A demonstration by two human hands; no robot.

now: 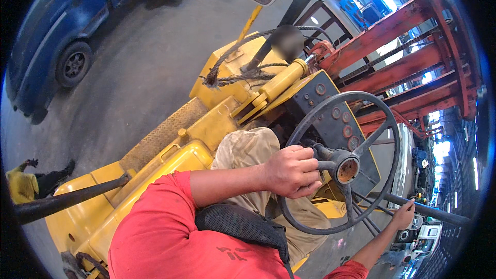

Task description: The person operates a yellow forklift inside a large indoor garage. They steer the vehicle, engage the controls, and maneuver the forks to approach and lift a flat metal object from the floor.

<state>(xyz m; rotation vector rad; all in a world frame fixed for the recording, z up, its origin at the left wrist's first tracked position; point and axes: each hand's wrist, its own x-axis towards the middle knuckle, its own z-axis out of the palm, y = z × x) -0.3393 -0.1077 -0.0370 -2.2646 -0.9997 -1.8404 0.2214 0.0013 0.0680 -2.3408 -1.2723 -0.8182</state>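
Upper garment: red shirt [155,222], occupying six to seven o'clock in the view. The left sleeve [178,191] is short, with a plain hem; part of the right sleeve [349,269], also red, shows at five o'clock. A small dark marking [232,254] sits on the fabric at six o'clock. Waist: black padded mesh item [240,225], curved, with narrow dark edging. Lower garment: beige trousers [248,147], creased and stained. The left hand [297,171] and right hand [404,215] are bare.
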